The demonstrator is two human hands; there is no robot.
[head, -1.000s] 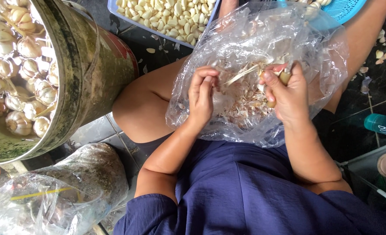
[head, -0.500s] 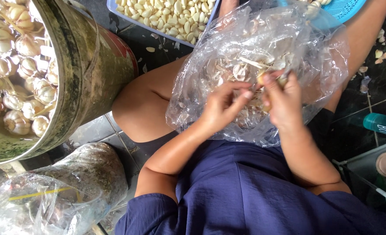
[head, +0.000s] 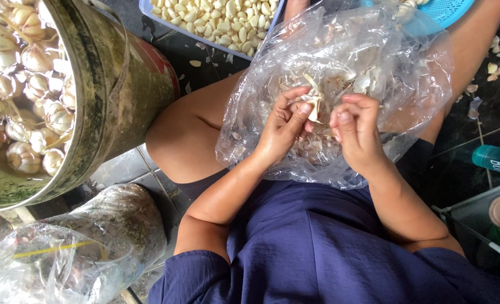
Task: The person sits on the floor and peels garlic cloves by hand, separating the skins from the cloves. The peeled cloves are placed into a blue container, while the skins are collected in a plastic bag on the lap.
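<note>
My left hand (head: 285, 126) and my right hand (head: 356, 130) are held together over a clear plastic bag (head: 407, 73) that lies in my lap and holds garlic skins and scraps. Between thumb and fingers my left hand pinches a pale garlic piece (head: 314, 103) with papery skin. My right hand is curled beside it, fingertips close to the same piece; what it grips is hidden.
A big metal bucket (head: 120, 84) of whole garlic bulbs in water stands at the left. A tray of peeled cloves (head: 216, 22) lies ahead, a blue basket (head: 447, 11) at the top right. Another plastic bag (head: 64, 253) lies at the lower left. A teal bottle (head: 495, 159) lies at the right.
Both hands have dropped a little and drawn together. The left hand now holds up a garlic piece with loose skin, while the right hand has turned its fingers inward.
</note>
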